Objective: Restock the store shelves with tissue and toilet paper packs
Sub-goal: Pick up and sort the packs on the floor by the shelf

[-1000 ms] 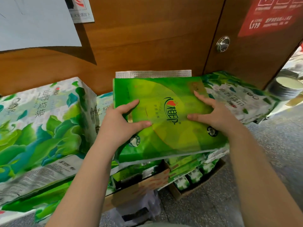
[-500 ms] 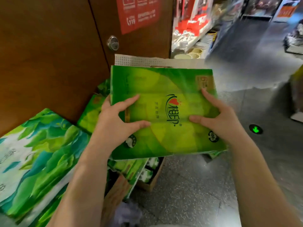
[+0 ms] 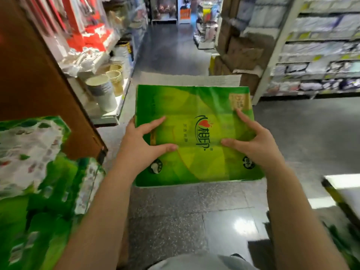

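Green pack [image 3: 196,133]: a flat green tissue pack with a red heart logo and dark lettering on its upper face, held level in the air above the grey floor [image 3: 175,215], touching no shelf; a pale perforated strip runs along its far edge
Left hand [image 3: 140,149]: grips the pack's left edge, thumb and forefinger spread across the top face, the other fingers hidden beneath
Right hand [image 3: 257,147]: grips the pack's right edge, forefinger stretched toward the far right corner and thumb laid flat on the top face; the rest of the fingers are under the pack and out of sight
Fingers: spread wide on both hands, holding the pack between them
Stacked packs [image 3: 33,182]: large green-and-white leaf-printed bundles at the lower left, blurred, just beside the left forearm and well below the held pack
Wooden panel [image 3: 39,78]: brown, upright, at the left, behind the stacked bundles
Left shelf [image 3: 109,114]: beyond the panel, carrying stacks of paper cups [image 3: 103,92] near its front edge and red-and-white goods above
Right shelves [image 3: 319,55]: tiers of pale packaged goods, too blurred to read
Cardboard boxes [image 3: 239,49]: brown, piled against the end of the right shelves, beyond the pack's far edge
Aisle: dark floor running away between the shelves
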